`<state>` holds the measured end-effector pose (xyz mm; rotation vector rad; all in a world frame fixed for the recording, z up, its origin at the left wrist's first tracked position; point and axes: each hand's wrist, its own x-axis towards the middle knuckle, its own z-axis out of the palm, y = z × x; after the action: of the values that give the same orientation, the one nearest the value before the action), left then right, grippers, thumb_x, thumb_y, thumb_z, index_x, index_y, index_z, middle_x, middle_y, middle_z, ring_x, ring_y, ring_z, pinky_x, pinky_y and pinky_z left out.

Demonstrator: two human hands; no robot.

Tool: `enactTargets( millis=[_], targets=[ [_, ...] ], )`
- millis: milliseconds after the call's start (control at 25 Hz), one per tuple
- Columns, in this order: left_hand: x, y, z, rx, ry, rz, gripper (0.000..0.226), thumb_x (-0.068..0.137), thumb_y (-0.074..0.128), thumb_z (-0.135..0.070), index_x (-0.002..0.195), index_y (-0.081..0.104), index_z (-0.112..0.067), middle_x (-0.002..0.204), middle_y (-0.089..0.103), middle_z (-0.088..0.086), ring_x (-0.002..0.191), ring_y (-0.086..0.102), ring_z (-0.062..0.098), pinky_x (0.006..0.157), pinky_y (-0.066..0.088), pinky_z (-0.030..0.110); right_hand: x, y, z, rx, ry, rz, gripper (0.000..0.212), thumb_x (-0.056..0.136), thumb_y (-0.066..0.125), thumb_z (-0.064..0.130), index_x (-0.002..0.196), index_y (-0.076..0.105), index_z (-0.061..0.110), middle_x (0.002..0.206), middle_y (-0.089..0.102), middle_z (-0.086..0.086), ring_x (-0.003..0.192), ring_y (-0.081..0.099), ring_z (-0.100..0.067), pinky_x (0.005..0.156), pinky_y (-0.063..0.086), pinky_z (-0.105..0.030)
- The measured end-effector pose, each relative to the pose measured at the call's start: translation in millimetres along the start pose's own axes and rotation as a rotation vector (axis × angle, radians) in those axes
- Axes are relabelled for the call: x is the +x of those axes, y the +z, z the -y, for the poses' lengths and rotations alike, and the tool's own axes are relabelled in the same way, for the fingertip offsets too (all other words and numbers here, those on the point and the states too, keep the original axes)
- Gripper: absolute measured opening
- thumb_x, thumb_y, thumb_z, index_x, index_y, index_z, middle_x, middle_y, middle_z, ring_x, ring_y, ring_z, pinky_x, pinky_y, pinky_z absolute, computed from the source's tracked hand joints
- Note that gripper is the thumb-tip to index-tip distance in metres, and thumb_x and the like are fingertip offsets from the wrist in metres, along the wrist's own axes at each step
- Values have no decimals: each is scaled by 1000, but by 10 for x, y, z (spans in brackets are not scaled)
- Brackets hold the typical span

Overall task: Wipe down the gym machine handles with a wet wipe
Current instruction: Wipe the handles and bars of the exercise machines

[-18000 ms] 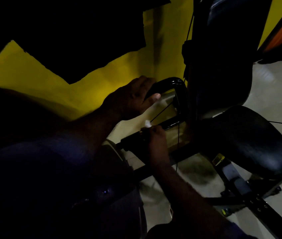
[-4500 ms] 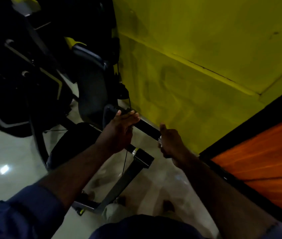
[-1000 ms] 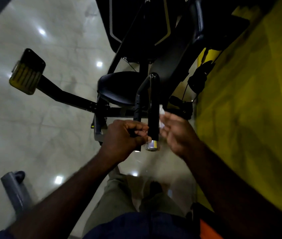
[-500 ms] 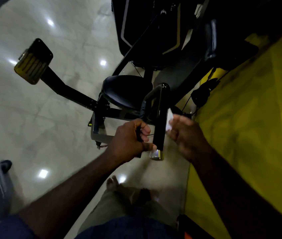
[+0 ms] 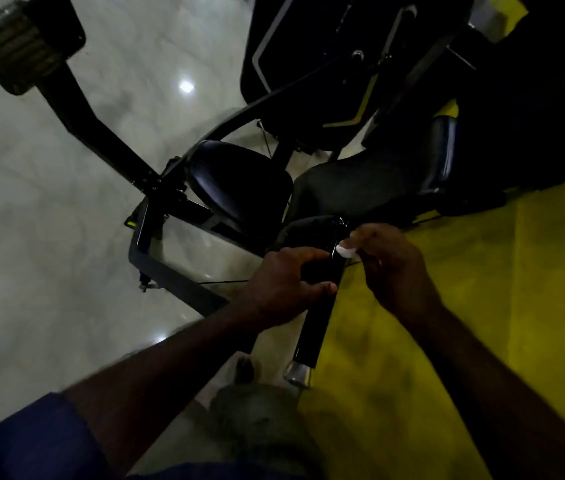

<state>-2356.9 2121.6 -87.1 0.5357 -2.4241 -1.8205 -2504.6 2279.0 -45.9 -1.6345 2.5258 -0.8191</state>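
A black gym machine handle (image 5: 314, 336) runs from a curved top near the seat down to a silver end cap (image 5: 297, 373). My left hand (image 5: 283, 287) is wrapped around the handle's middle, thumb and fingers closed on it. My right hand (image 5: 390, 268) sits just right of the handle's upper part and pinches a small white wet wipe (image 5: 343, 251) against the handle's side. Most of the wipe is hidden in my fingers.
The machine's black seat (image 5: 239, 188) and back pad (image 5: 371, 183) lie beyond the handle. A long black arm with a ribbed foot pad (image 5: 21, 46) reaches to the upper left over pale glossy floor (image 5: 32, 237). A yellow wall (image 5: 482, 323) stands on the right.
The view has swung and come closer. My left hand has moved up the handle, leaving its lower length and cap bare. My right hand still presses the wipe near the top.
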Motion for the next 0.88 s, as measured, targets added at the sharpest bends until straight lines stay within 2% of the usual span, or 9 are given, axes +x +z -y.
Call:
enactTargets(
  millis=[80, 160, 240, 360, 440, 560, 640, 720, 880],
  targets=[
    [98, 10, -25, 3, -19, -41, 49, 83, 87, -35, 129, 71, -25, 117, 76, -10, 84, 65, -16, 74, 50, 2, 632, -99, -307, -49, -187, 261, 17, 85, 69, 9, 97, 80, 5, 95, 70, -13, 88, 66, -26, 74, 54, -34],
    [163, 17, -47, 4, -70, -80, 47, 79, 90, -34, 123, 74, -26, 110, 77, -13, 77, 63, -20, 69, 48, 2, 1145, -6, -491, -130, -282, 504, 19, 83, 73, 30, 88, 81, 14, 90, 71, -7, 84, 69, -25, 70, 56, -35],
    [177, 58, -84, -1, -118, -137, 41, 74, 94, -34, 112, 79, -27, 102, 79, -12, 80, 68, -14, 71, 55, 10, 1416, 213, -574, -89, -256, 666, 25, 83, 74, 43, 81, 80, 19, 87, 72, 4, 83, 73, -20, 71, 54, -27],
    [149, 123, -104, 8, -155, -200, 39, 70, 95, -33, 107, 83, -27, 95, 80, -13, 82, 72, -7, 79, 61, 23, 1647, 373, -589, -55, -280, 874, 12, 90, 72, 24, 91, 82, 19, 94, 75, 7, 93, 72, -10, 74, 44, -6],
    [116, 130, -87, -12, -150, -209, 38, 71, 95, -33, 107, 83, -26, 87, 77, -21, 76, 71, -9, 75, 58, 19, 1737, 210, -634, -105, -413, 961, 18, 94, 70, 17, 93, 81, 31, 99, 74, 8, 94, 70, -9, 79, 47, -11],
    [95, 103, -45, -58, -155, -172, 39, 73, 92, -35, 110, 83, -27, 91, 79, -18, 78, 71, -10, 76, 56, 15, 1777, -113, -686, -173, -481, 1123, 30, 93, 74, 40, 76, 62, 61, 89, 62, 22, 83, 62, 3, 72, 49, -17],
    [69, 115, -29, -127, -179, -162, 39, 73, 92, -36, 110, 83, -26, 92, 80, -16, 79, 73, -5, 77, 59, 22, 1844, -6, -648, -178, -505, 1166, 25, 93, 74, 37, 81, 68, 58, 86, 58, 23, 80, 57, 9, 71, 39, -7],
    [46, 134, -16, -194, -188, -166, 38, 73, 92, -34, 108, 83, -24, 85, 79, -19, 71, 71, -5, 72, 58, 22, 1956, 392, -581, -232, -539, 1211, 8, 92, 75, 31, 95, 81, 36, 88, 62, 20, 84, 58, 9, 77, 38, -4],
    [7, 123, 34, -194, -176, -156, 33, 74, 89, -36, 104, 84, -22, 69, 72, -30, 55, 59, -10, 59, 43, 11, 1961, 1152, -557, -196, -392, 1240, 13, 79, 83, 41, 91, 81, 43, 90, 76, 16, 87, 69, 2, 87, 56, -30]
  ],
)
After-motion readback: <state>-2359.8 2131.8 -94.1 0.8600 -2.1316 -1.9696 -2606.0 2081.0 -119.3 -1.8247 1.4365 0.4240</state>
